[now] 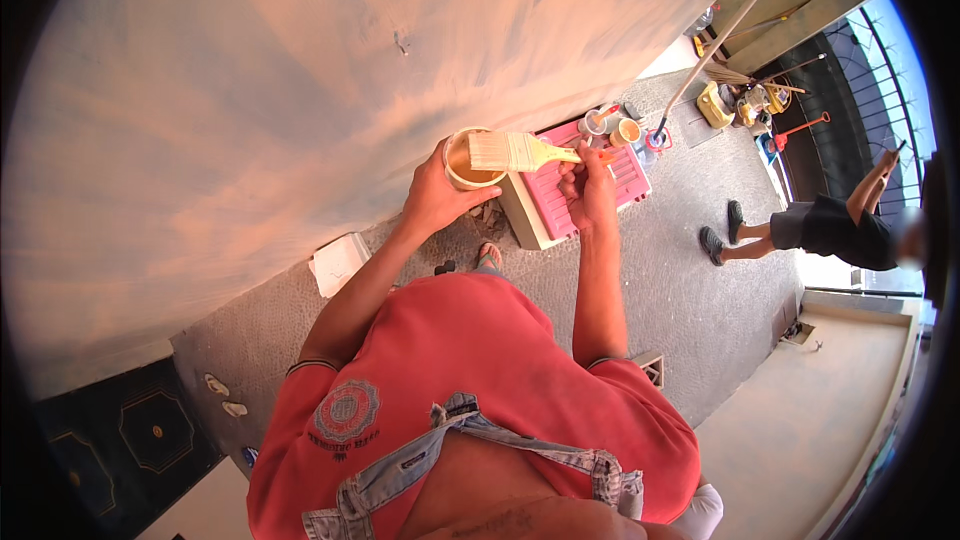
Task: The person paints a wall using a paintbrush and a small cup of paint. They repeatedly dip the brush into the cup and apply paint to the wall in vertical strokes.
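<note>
My left hand holds a round white container with orange-tan paint inside, its fingers wrapped around the side. A wide flat paintbrush is gripped by its handle in my right hand. Its pale bristles reach over the container's opening; whether they touch the paint or the rim, I cannot tell. Beyond both hands rises a wall with patchy, streaky orange and grey-beige paint.
A pink plastic crate or stool stands near my right hand, with paint cups at its far end. A long pole leans there. On the right a person stands near buckets. Slippers lie on the paved floor.
</note>
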Demonstrator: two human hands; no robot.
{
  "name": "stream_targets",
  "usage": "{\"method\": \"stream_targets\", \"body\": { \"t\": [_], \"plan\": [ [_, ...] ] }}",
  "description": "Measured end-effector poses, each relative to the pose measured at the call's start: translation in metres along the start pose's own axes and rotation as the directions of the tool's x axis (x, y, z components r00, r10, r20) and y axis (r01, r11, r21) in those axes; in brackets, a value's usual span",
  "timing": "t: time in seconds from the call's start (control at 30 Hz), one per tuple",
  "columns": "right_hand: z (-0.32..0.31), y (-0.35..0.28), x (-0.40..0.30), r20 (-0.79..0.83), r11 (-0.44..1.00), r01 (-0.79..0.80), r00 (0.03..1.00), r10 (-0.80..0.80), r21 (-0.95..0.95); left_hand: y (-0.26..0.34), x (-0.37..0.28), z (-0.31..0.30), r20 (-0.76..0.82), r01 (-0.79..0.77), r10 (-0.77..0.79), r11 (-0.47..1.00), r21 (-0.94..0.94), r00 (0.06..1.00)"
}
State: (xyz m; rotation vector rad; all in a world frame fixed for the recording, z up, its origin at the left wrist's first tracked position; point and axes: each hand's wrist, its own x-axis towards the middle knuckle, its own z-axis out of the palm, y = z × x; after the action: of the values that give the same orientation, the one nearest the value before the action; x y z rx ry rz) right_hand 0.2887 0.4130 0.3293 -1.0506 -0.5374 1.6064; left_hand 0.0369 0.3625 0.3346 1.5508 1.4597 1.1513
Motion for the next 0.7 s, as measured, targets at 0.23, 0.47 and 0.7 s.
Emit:
{"method": "stream_targets", "body": {
  "t": [0.23, 0.47, 0.7],
  "plan": [
    [0.009, -0.003, 0.000, 0.067, 0.998, 0.055, 0.996, -0.057, 0.035, 0.001, 0.004, -0.007, -0.036, 0.034, -0.035, 0.999, -0.022, 0.999],
    [0.019, -0.007, 0.001, 0.067, 0.995, 0.032, 0.997, -0.038, 0.095, 0.004, 0.005, -0.012, -0.051, 0.066, -0.067, 0.998, -0.024, 0.996],
    [0.014, -0.012, 0.007, 0.068, 0.994, 0.039, 0.997, -0.046, 0.099, -0.002, 0.007, -0.008, -0.089, 0.000, -0.006, 0.998, -0.065, 0.996]
  ]
}}
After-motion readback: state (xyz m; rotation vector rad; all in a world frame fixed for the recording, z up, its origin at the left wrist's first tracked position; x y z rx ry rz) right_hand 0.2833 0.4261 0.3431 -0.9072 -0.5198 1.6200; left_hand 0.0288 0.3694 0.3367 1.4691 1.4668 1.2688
